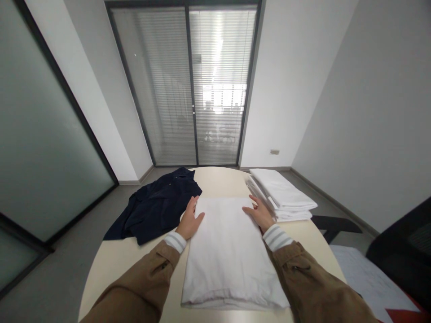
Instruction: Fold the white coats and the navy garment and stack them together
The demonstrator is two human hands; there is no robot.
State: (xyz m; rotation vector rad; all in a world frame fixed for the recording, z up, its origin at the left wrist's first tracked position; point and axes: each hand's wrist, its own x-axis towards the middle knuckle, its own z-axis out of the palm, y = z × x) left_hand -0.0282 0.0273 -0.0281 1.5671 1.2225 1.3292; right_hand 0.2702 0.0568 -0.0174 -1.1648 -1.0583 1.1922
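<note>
A white cloth (232,255), folded into a long panel, lies flat on the table in front of me. Its near end shows a soft folded edge; whether it is a garment I cannot tell. At its far left corner rests my left hand (191,220), thumb over the cloth and fingers along the side edge. My right hand (261,215) is at the far right corner, its thumb on the cloth and its fingers apart from the thumb. Both hands are open and touch the cloth without a visible grip. Left of the cloth lies a crumpled navy garment (161,202).
A stack of folded white cloths (284,190) sits at the right side of the round cream table (218,179). The navy garment hangs over the left edge. To the right stands a black chair (404,242) with pale cloth on its seat. A glass door with blinds (195,89) is beyond.
</note>
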